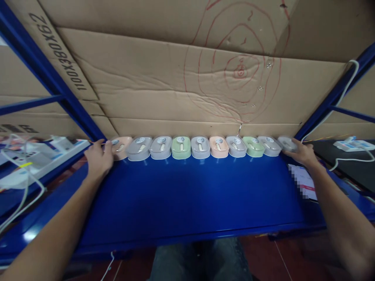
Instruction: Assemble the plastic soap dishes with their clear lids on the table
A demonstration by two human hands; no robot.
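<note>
A row of several small lidded plastic boxes stands along the back of the blue shelf (199,195), each with a round sticker and a pale tab on its clear lid. At the row's left end, my left hand (99,158) lies with fingers apart against the side of a peach box (122,147). My right hand (304,153) has its fingers on a greyish box (286,143) at the right end, which is slightly blurred. Between them are grey boxes (200,147), green boxes (181,147) and another peach box (219,146).
Behind the row rises a cardboard panel (146,78) with red rings drawn on it. A phone-like screen (303,181) lies by my right forearm. Blue posts (67,105) flank the shelf; white power strips (43,166) and cables are at the left, a white device (354,144) at the right.
</note>
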